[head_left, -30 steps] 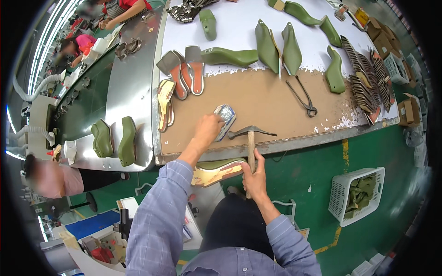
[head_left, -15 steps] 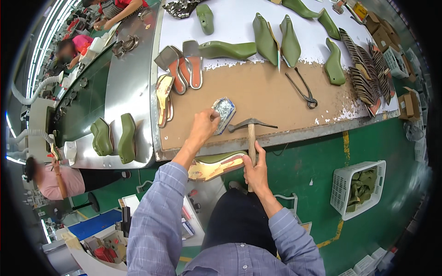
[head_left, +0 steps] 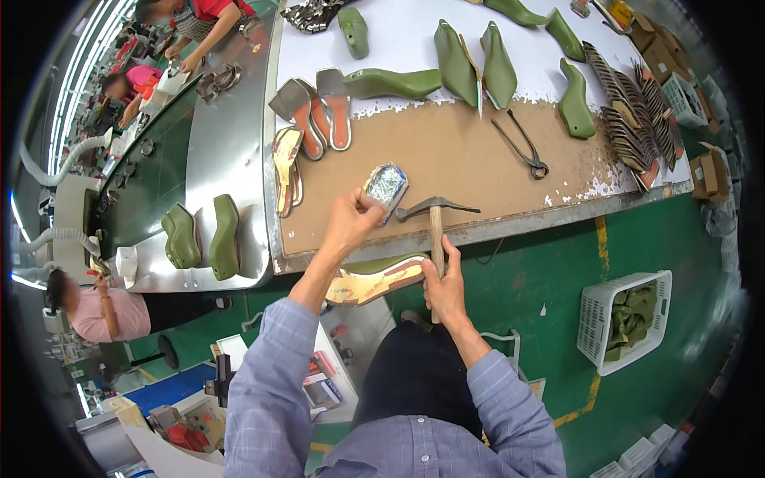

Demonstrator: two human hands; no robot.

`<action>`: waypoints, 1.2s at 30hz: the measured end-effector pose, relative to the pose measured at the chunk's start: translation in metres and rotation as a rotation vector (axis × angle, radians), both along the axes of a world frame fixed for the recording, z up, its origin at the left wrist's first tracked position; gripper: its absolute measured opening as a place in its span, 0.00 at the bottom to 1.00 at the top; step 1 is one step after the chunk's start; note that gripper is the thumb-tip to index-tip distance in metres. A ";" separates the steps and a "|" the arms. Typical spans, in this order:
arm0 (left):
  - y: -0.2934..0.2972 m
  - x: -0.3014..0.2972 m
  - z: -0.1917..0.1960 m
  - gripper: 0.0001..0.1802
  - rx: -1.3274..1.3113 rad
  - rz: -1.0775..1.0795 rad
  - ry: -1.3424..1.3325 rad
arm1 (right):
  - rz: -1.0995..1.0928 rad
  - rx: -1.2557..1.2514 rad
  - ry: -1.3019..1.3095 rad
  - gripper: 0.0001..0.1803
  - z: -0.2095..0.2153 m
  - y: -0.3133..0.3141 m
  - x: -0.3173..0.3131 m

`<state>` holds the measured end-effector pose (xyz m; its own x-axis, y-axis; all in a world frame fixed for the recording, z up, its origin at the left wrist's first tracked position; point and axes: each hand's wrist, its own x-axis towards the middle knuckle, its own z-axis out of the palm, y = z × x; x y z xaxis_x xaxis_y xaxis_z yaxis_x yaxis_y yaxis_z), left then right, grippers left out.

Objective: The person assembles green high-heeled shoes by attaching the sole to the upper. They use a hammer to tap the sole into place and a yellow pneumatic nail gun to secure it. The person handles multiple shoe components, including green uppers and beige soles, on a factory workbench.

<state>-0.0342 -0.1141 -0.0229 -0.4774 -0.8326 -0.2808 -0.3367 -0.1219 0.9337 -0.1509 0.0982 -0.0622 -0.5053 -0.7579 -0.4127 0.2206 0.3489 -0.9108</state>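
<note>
My left hand [head_left: 355, 219] is closed in a pinch at the near-left rim of a small blue-edged tin [head_left: 387, 185] with a silvery mass of small pieces in it. Whatever its fingertips hold is too small to make out. My right hand [head_left: 446, 288] grips the wooden handle of a hammer [head_left: 437, 239], its dark curved head up over the table edge. Between my forearms, a green shoe last [head_left: 382, 265] lies on its side with a yellowish insole [head_left: 368, 285] against its sole. The fingertips of my right hand are close to its right end.
On the worktable [head_left: 446, 171] are pincers [head_left: 526, 151], several green lasts [head_left: 496, 68], insoles [head_left: 293, 119] and a pile of striped strips [head_left: 629, 115]. A white crate [head_left: 590, 323] of green pieces stands on the floor at right. Co-workers sit along the metal bench [head_left: 227, 159] at left.
My left hand has drawn slightly down toward the tin's near rim, fingers still pinched. My right hand keeps its grip on the hammer. The view has shifted a little.
</note>
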 end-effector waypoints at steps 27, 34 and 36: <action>0.130 0.003 0.004 0.07 -0.564 0.027 -0.139 | -0.221 -0.019 -0.225 0.31 0.022 0.054 0.004; 0.125 0.002 0.008 0.04 -0.704 -0.191 -0.278 | -0.287 0.137 -0.138 0.30 0.024 0.131 -0.008; 0.124 0.005 0.005 0.04 -0.690 -0.206 -0.275 | -0.306 0.181 -0.136 0.30 0.021 0.143 -0.008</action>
<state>-0.0292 0.0095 -0.0177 -0.6301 -0.7640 0.1385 -0.5206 0.5480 0.6547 -0.1588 0.2410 -0.0413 -0.6286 -0.4890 -0.6048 0.4539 0.4008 -0.7958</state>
